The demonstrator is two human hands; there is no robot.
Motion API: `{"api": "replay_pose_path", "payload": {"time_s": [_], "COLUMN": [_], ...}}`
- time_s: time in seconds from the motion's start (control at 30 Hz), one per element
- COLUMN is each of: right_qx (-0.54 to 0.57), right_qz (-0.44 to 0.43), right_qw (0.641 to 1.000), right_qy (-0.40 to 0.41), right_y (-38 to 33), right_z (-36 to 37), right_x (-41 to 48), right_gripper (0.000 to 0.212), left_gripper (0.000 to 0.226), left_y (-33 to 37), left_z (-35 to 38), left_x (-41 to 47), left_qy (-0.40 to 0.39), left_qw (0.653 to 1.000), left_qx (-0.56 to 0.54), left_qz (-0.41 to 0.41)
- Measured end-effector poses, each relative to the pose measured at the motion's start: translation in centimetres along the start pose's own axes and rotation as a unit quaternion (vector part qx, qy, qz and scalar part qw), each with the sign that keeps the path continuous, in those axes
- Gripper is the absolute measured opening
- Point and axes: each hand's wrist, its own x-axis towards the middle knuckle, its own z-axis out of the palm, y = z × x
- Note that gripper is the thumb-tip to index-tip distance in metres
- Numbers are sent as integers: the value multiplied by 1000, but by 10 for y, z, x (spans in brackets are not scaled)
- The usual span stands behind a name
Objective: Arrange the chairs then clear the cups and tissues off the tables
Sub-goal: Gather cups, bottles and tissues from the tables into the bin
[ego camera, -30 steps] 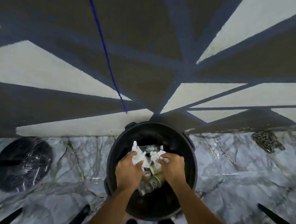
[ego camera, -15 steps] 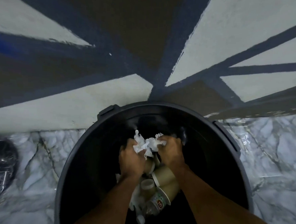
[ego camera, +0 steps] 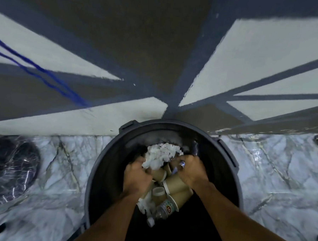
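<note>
lower centre, i see my left hand (ego camera: 136, 178) gripping white tissues (ego camera: 160, 155) and my right hand (ego camera: 192, 170) gripping brown paper cups (ego camera: 175, 185) inside the black bin (ego camera: 105, 172) on the marble floor (ego camera: 271, 172) by a painted wall (ego camera: 249, 60); the plastic bottle (ego camera: 163, 211) label is too blurred to read.

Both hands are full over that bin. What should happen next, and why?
Probably open both hands and let go. The left hand and right hand clutch the tissues and cups together, low inside the bin, so the load should fall straight in.
</note>
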Motion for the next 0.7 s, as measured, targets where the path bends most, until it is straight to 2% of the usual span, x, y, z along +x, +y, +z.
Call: {"api": "replay_pose_path", "payload": {"time_s": [0.13, 0.23, 0.3, 0.47, 0.6, 0.7], "right_qx": [-81, -99, -110, -176, -212, -248], "right_qz": [-58, -109, -139, -212, -272, -339], "right_qw": [995, 988, 984, 960, 938, 907], "right_qy": [-30, -40, -31, -49, -32, -31], "right_y": [-34, -74, -105, -180, -237, -284], "right_z": [-56, -96, -120, -170, -186, -170], "right_x": [-62, -112, -142, -222, -286, -342], "right_gripper": [25, 27, 28, 41, 37, 33], "left_gripper": [25, 39, 39, 43, 52, 55], "left_y": [55, 85, 96, 97, 79, 45], "left_z": [-70, -121, -157, -247, -313, -357], "left_x": [-69, -114, -136, -209, -285, -341], "left_qy": [14, 13, 33, 51, 73, 113], "left_qw": [999, 998, 998, 997, 997, 992], "left_qx": [-19, 14, 30, 50, 25, 17], "left_qz": [45, 53, 42, 23, -16, -44]}}
